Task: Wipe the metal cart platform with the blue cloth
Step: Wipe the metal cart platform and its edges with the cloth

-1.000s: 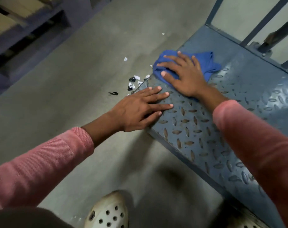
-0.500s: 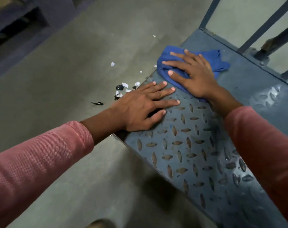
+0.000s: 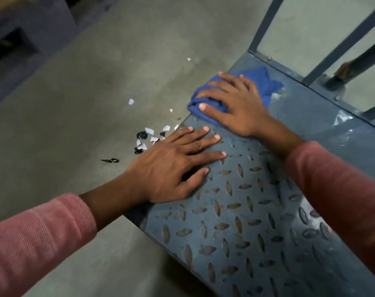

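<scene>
Platform: the metal cart platform, blue-grey diamond-tread plate, fills the view from 1 o'clock to 5 o'clock; its near-left edge runs diagonally past the left wrist.
Cloth: the blue cloth lies crumpled on the surface at the platform's 11 o'clock corner, bunched at the edge, with a loose flap spreading toward 2 o'clock.
Right grip: the right grip lies palm-down on the cloth, opened wide, with fingers spread and nearly straight toward 10 o'clock; it presses the fabric and clasps nothing.
Left grip: the left grip rests flat on bare tread plate just at 7 o'clock of the cloth, apart from it; fingers are straight and fanned toward 2 o'clock, holding nothing.
Sleeves: pink knit sleeves cover both forearms to above the wrists.
Railing: dark metal uprights rise from the platform's far edge at 1 o'clock.
Sheen: pale reflective patches show on the plate at 3 o'clock of the right grip.
Floor: grey concrete floor lies left of the cart.
Debris: white and black scraps are scattered on the floor at 10 o'clock of the left grip, with one black fragment at 9 o'clock.
</scene>
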`<action>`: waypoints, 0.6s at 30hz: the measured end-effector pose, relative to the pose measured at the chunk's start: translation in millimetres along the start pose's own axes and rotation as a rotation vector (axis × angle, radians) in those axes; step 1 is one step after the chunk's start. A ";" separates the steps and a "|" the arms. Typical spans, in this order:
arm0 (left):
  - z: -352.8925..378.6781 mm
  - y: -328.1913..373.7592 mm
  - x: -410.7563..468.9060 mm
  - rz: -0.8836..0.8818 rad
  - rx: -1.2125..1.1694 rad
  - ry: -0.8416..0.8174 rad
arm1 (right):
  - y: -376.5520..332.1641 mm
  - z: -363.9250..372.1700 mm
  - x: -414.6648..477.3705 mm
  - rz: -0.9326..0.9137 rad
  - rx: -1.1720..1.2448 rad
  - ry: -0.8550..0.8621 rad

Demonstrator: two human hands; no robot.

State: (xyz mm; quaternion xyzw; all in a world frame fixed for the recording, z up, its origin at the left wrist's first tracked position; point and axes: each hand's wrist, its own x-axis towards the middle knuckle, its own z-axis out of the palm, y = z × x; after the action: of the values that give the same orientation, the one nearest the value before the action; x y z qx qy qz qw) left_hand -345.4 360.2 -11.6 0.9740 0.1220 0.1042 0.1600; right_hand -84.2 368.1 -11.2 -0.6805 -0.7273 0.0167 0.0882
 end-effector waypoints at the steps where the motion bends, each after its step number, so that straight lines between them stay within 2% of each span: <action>1: -0.6 0.3 0.9 0.011 -0.004 -0.006 | 10.4 -2.5 12.0 0.065 0.004 -0.008; 5: -2.7 0.8 0.9 0.021 0.015 -0.027 | 42.1 -4.0 51.8 0.417 -0.013 0.059; 8: -4.6 0.5 2.2 0.037 0.033 -0.034 | 23.9 0.7 43.4 0.410 -0.007 0.032; 12: -7.2 6.3 1.7 0.028 0.078 -0.062 | -8.6 -2.3 -9.8 0.378 0.042 0.044; 18: -10.4 19.6 -1.6 -0.010 0.173 -0.072 | -47.9 -5.7 -94.8 0.769 0.071 0.120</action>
State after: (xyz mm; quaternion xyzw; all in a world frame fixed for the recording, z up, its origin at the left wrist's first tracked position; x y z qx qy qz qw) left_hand -345.4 344.7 4.4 0.9866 0.1297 0.0574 0.0801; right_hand -125.1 269.9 -8.6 -0.8997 -0.4116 0.0340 0.1412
